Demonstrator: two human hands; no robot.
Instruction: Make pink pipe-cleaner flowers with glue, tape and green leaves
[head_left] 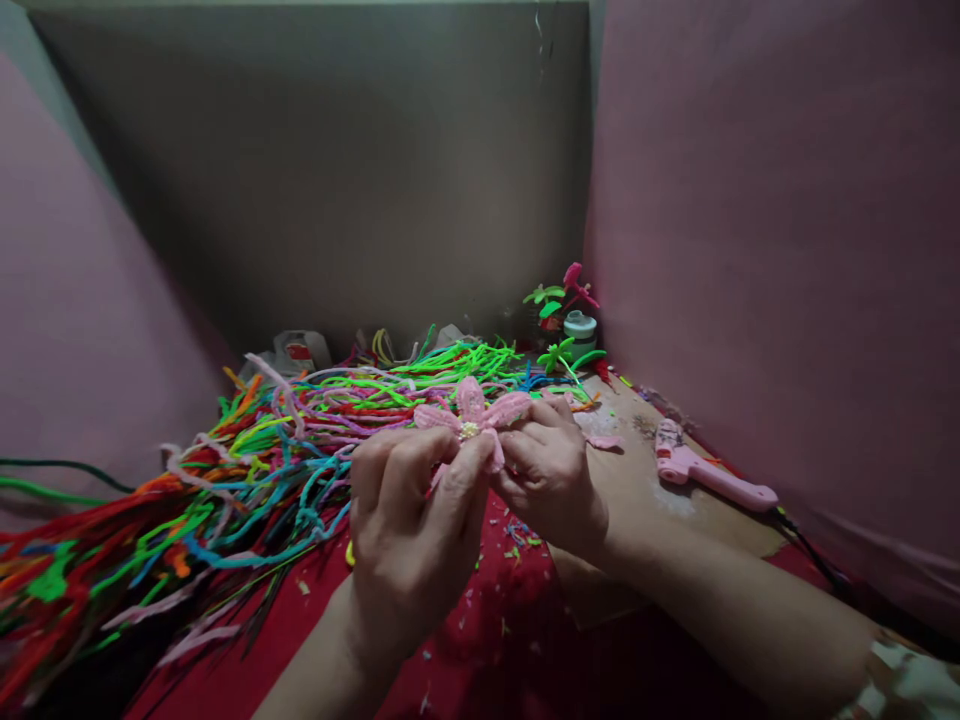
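Observation:
A pink pipe-cleaner flower point(470, 398) with a pale yellow centre is held up between both hands, in the middle of the view. My left hand point(420, 505) pinches its lower left side, thumb just below the centre. On the right, my right hand point(551, 465) grips the flower's petals from behind, its fingers curled in. Parts of the lower petals are hidden by the fingers. Behind the hands spreads a large heap of coloured pipe cleaners point(277, 500) in green, red, blue, orange and pink.
A pink glue gun point(709, 472) lies on a cardboard sheet point(637, 500) at the right, its black cord trailing off. Green and magenta pipe-cleaner pieces point(556, 355) stand by a small pale jar point(580, 328) at the back. Scraps litter the red cloth point(480, 620). Pink walls flank both sides.

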